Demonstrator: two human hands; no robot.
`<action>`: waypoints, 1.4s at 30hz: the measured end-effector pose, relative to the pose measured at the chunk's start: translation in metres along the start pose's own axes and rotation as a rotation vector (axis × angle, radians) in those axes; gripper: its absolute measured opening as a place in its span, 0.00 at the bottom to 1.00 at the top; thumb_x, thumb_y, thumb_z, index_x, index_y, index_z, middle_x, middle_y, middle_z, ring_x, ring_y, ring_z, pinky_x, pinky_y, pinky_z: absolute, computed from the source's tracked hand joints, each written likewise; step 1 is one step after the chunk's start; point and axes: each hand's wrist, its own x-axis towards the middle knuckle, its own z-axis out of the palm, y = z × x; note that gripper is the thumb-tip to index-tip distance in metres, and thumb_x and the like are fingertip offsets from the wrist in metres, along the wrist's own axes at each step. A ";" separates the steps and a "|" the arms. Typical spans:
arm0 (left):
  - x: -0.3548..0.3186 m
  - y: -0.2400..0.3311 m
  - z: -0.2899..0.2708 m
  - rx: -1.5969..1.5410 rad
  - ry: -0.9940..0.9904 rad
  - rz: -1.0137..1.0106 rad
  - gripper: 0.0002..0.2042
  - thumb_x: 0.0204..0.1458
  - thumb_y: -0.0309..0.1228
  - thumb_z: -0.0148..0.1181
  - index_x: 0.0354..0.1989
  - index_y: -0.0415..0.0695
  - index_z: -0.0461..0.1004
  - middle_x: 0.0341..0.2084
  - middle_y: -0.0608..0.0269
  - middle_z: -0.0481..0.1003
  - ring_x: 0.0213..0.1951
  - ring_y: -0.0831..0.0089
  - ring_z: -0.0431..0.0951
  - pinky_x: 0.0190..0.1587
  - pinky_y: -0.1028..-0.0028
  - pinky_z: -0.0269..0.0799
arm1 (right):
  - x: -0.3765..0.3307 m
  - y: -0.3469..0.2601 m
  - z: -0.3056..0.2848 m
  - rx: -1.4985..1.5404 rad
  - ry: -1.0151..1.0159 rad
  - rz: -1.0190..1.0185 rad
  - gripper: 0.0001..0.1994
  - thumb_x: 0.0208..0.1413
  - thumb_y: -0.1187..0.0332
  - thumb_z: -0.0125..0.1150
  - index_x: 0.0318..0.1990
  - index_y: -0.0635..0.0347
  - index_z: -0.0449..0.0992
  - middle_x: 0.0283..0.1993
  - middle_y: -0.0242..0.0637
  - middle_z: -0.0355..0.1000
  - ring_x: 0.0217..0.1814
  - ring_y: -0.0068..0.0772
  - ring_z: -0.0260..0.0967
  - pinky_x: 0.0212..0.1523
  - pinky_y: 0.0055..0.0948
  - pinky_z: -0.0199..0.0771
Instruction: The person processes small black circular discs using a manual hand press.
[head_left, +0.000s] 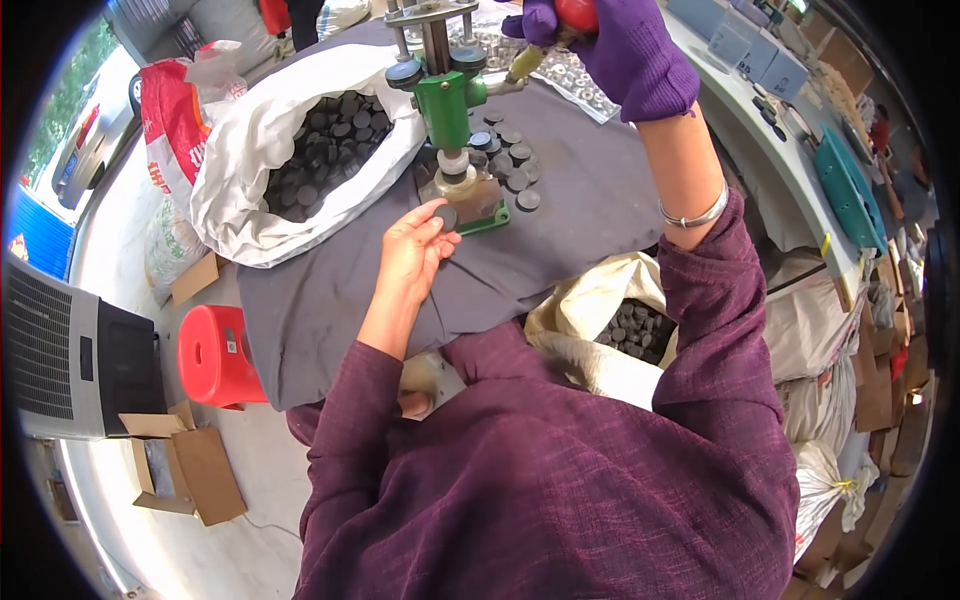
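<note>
Between the thumb and fingers of my bare left hand is a round black disc, pinched at the front of a green hand press. The disc is next to the press's base plate, below its ram. My right hand, in a purple knitted glove, is raised at the upper right and closed round the press lever near its red ball knob. Several loose black discs lie on the grey cloth just right of the press.
A white sack of black discs lies open left of the press. Near my right elbow stands a cream sack of dark pieces. A bag of metal parts lies behind. At left are a red stool and cardboard box.
</note>
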 end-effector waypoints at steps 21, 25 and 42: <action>0.068 -0.062 0.110 0.850 0.022 0.582 0.19 0.48 0.22 0.53 0.51 0.33 0.69 0.28 0.54 0.75 0.25 0.72 0.77 0.27 0.77 0.72 | 0.007 0.015 -0.006 0.211 -0.057 -0.103 0.15 0.64 0.63 0.45 0.50 0.64 0.66 0.34 0.48 0.74 0.21 0.28 0.68 0.21 0.24 0.67; 0.018 -0.041 0.095 0.893 -0.035 0.769 0.15 0.46 0.22 0.56 0.45 0.36 0.74 0.27 0.54 0.76 0.28 0.69 0.77 0.33 0.74 0.71 | 0.008 0.018 -0.018 0.199 -0.087 -0.075 0.13 0.64 0.63 0.44 0.47 0.63 0.67 0.33 0.47 0.74 0.21 0.29 0.68 0.21 0.25 0.68; 0.006 -0.019 -0.030 0.881 0.314 0.775 0.07 0.49 0.20 0.55 0.37 0.39 0.75 0.28 0.61 0.74 0.23 0.76 0.72 0.30 0.77 0.69 | -0.010 0.061 0.002 -0.591 0.521 -0.387 0.19 0.44 0.67 0.66 0.46 0.62 0.75 0.44 0.43 0.73 0.43 0.37 0.72 0.41 0.31 0.72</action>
